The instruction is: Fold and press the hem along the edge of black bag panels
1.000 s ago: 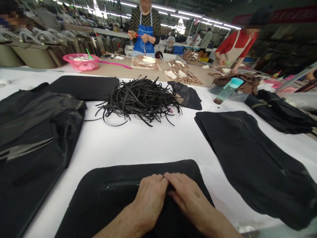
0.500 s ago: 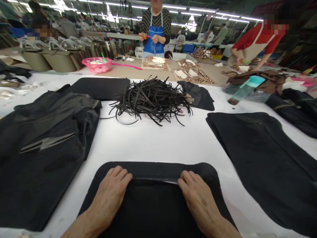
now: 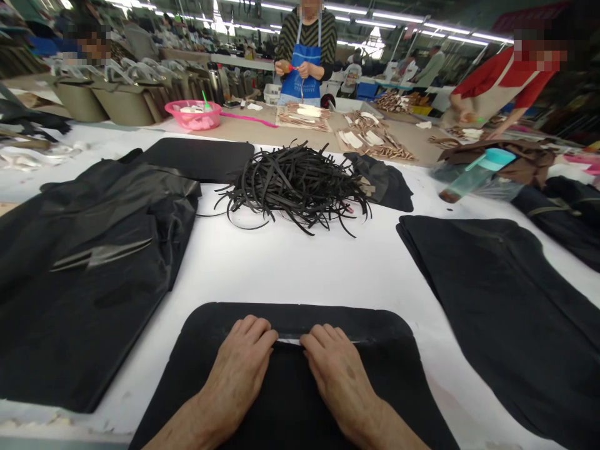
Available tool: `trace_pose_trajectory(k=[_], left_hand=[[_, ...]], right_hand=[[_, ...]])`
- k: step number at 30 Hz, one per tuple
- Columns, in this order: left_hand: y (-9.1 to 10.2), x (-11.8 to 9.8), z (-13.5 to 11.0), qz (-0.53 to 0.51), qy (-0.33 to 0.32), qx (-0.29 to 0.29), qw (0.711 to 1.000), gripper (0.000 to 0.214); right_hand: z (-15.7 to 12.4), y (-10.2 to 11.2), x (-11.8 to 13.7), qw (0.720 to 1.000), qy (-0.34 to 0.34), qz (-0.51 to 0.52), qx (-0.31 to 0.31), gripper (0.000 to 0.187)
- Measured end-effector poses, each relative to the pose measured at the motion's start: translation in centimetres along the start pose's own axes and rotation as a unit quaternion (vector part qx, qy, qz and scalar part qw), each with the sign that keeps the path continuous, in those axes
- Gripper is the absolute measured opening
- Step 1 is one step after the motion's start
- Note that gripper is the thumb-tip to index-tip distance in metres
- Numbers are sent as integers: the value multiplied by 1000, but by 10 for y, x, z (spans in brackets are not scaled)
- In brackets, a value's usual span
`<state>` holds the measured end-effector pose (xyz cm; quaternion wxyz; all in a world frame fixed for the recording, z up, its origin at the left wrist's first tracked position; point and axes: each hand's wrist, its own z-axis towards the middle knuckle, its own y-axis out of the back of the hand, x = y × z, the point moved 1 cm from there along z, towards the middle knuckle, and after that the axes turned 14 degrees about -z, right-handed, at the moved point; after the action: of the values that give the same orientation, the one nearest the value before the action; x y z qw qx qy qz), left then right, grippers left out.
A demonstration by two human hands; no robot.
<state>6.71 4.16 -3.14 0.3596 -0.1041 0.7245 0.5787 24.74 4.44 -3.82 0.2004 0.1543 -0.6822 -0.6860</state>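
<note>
In front of me a black panel [image 3: 398,350] with rounded upper corners lies flat on the white tabletop. Across it, below its top border, runs the edge of a second black layer, with a thin whitish strip [image 3: 289,341] showing between my hands. My left hand [image 3: 244,359] has its fingers curled and pressed together on this edge. Close beside it, slightly apart, my right hand [image 3: 334,359] grips the same edge with bent fingers. Both fingertips and thumbs are partly hidden.
A heap of narrow black strips [image 3: 300,184] lies beyond the panel. Black pieces are piled at left [image 3: 107,300] and right [image 3: 492,281]. A teal-lidded bottle [image 3: 473,178] lies tilted at right; a pink basket [image 3: 194,115] stands far left. Two people work across the table.
Both hands have come inward along the edge, so the gap between them is much narrower. The whole view has shifted slightly.
</note>
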Motion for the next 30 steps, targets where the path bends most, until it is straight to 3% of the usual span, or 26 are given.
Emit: trace_pose_trajectory(k=[14,25,30], left_hand=[[-11,5,6,18,-51,-5,999,23],[-18,11,-4,133,-194,8,972,26],[-23,4,-5,188,-214,17,959,34]], right_hand=[[1,-5,-1,998,39,-8,-43,12],[-6,-11,-11,989,124,-26,-78,19],[-5,-12,-7,986,137,-39,-89,21]])
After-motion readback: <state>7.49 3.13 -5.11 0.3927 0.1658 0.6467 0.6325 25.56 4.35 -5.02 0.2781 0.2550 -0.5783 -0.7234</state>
